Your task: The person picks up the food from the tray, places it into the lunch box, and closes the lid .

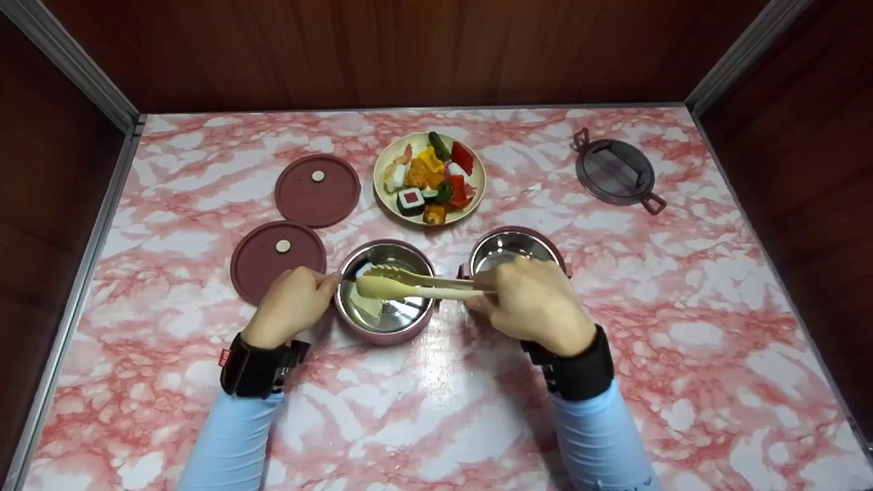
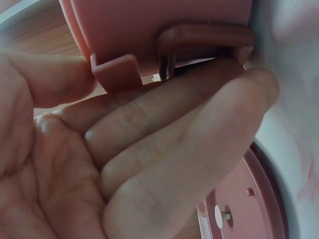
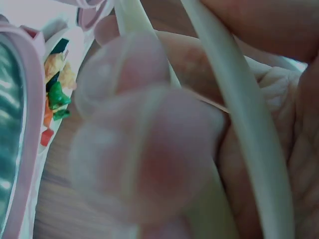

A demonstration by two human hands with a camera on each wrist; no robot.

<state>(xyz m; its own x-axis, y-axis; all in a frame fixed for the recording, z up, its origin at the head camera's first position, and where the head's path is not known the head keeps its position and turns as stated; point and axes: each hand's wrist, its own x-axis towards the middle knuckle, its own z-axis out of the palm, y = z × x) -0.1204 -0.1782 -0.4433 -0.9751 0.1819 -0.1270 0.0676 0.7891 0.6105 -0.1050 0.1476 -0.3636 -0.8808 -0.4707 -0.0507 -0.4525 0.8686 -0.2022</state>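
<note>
A person's right hand (image 1: 535, 300), its fingers (image 3: 139, 154) blurred in the right wrist view, hides the rear of slim pale-yellow tongs (image 1: 409, 290) and the near side of a round, steel-lined pink pot (image 1: 508, 244); light-blue sleeves (image 1: 228, 440) run off the head view's bottom edge.

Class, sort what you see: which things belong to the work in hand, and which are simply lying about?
Likely in the job:
tongs, held in right hand
left pot, held by left hand
perhaps right pot
probably food plate

Seemingly lying about:
far lid
near lid
dark two-handled piece
</note>
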